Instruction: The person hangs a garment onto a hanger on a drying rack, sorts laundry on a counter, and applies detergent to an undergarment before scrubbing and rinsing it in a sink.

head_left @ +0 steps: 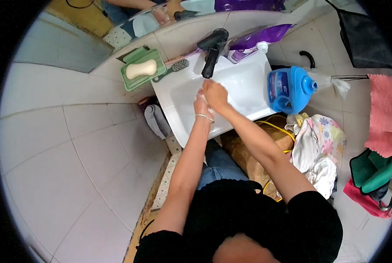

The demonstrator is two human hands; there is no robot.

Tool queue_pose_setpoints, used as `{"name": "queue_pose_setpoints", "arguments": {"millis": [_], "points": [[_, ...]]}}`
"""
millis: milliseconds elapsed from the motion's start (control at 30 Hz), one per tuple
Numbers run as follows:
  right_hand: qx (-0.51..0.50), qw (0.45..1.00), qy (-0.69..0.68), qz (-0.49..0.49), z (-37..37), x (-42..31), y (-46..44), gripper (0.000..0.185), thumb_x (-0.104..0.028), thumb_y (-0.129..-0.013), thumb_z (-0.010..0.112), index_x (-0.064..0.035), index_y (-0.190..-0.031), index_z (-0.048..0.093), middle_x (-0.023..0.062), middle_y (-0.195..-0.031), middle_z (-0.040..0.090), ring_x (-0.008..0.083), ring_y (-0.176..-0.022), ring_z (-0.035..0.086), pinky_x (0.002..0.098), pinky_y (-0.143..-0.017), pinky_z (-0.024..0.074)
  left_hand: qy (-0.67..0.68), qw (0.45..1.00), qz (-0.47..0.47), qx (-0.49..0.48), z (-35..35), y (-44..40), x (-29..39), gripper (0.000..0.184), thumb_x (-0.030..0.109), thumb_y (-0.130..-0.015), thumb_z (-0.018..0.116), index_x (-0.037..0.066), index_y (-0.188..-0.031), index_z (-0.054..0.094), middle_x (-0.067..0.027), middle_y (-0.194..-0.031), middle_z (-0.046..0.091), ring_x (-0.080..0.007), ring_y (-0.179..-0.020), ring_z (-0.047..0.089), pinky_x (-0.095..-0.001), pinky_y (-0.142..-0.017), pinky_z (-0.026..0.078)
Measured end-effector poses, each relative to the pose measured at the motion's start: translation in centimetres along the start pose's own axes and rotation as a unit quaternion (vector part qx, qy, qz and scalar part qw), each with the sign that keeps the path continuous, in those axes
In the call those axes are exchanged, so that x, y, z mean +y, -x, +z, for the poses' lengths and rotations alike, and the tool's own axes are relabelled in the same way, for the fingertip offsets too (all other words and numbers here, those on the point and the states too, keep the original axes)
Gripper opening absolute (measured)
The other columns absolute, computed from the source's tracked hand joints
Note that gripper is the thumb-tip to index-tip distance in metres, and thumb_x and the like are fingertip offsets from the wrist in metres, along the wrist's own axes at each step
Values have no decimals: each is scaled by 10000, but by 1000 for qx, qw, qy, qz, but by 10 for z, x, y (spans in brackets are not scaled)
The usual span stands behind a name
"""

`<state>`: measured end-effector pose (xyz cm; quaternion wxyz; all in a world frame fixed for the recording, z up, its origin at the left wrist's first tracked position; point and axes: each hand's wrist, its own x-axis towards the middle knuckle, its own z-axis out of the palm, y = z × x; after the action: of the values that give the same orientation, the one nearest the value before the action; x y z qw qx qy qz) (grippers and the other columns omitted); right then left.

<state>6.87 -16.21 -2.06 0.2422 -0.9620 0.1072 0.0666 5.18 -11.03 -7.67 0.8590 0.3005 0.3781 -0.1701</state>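
Over the white sink (239, 90), just below the black tap (210, 57), my two hands are pressed together. My right hand (216, 94) lies with curled fingers over the fingers of my left hand (200, 105). A little white lather shows between them. The left fingers are mostly hidden, so their pose is unclear. A thin bangle (204, 117) circles my left wrist. No water can be made out from the tap.
On the left, a green soap dish (161, 69) holds a bar of soap (141, 69), beside a brush (177, 68). A blue detergent jug (292, 90) and a purple pouch (261, 37) stand right. Cloths (321, 144) lie below the jug.
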Motion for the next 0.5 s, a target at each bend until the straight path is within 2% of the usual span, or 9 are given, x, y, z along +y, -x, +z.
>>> {"name": "queue_pose_setpoints", "arguments": {"millis": [33, 67, 100, 200, 267, 333, 367, 400, 500], "points": [[-48, 990, 91, -95, 8, 2, 12, 171, -167, -804, 495, -15, -818, 571, 184, -686, 618, 347, -617, 623, 456, -543, 496, -55, 995, 77, -29, -7, -6, 0, 300, 384, -912, 433, 101, -963, 517, -42, -769, 548, -178, -673, 547, -331, -627, 475], [-45, 990, 92, -95, 10, -4, 25, 171, -167, -804, 495, -15, -818, 571, 184, -686, 618, 347, -617, 623, 456, -543, 496, -54, 995, 77, -32, -30, -27, 1, 300, 384, -912, 433, 101, -963, 517, -42, -769, 548, -178, -673, 547, -331, -627, 475], [-13, 992, 69, -110, 13, -12, 39, 174, -174, -804, 501, -19, -785, 580, 181, -670, 616, 346, -620, 622, 453, -534, 493, 28, 973, 2, -229, -62, -50, 2, 295, 366, -908, 453, 96, -999, 529, -38, -818, 560, -172, -706, 557, -325, -638, 477], [12, 1000, 2, -15, 26, 17, -3, 224, -212, -810, 486, -43, -725, 607, 189, -725, 624, 354, -661, 617, 461, -572, 479, 49, 979, -47, -194, -32, -18, -8, 268, 358, -901, 478, 108, -950, 558, -24, -853, 573, -160, -770, 572, -329, -642, 480], [-9, 999, -35, 13, 14, 10, 0, 223, -221, -808, 483, -54, -738, 613, 183, -736, 623, 357, -671, 612, 462, -599, 474, -33, 999, -14, -33, -10, 0, -4, 298, 394, -920, 392, 155, -812, 533, -35, -820, 580, -190, -769, 577, -385, -696, 478], [-1, 997, -18, -73, 4, -11, 38, 202, -220, -768, 526, -35, -705, 577, 187, -681, 598, 355, -605, 595, 455, -542, 463, 21, 997, 48, -62, -47, -35, -9, 268, 368, -914, 422, 137, -846, 539, -40, -842, 583, -200, -794, 579, -392, -716, 478], [-3, 994, -10, -113, 5, -10, 39, 203, -219, -748, 548, -25, -688, 559, 188, -654, 586, 354, -572, 587, 451, -513, 457, 89, 959, -31, -268, -63, -37, 2, 227, 319, -908, 456, 113, -921, 550, -41, -891, 579, -187, -817, 573, -360, -742, 474], [-3, 988, -3, -152, 6, -9, 41, 213, -218, -729, 569, -16, -671, 541, 190, -627, 574, 353, -539, 578, 447, -485, 452, 116, 958, -43, -259, -62, -43, -7, 211, 294, -913, 451, 107, -909, 549, -37, -901, 571, -184, -824, 566, -353, -747, 471], [16, 997, -65, 28, 17, 17, -5, 199, -219, -773, 518, -49, -718, 606, 173, -707, 619, 355, -673, 615, 443, -600, 482, 133, 947, -50, -287, -61, -43, -12, 208, 274, -922, 430, 101, -902, 544, -34, -912, 562, -184, -837, 559, -350, -756, 469]]}}
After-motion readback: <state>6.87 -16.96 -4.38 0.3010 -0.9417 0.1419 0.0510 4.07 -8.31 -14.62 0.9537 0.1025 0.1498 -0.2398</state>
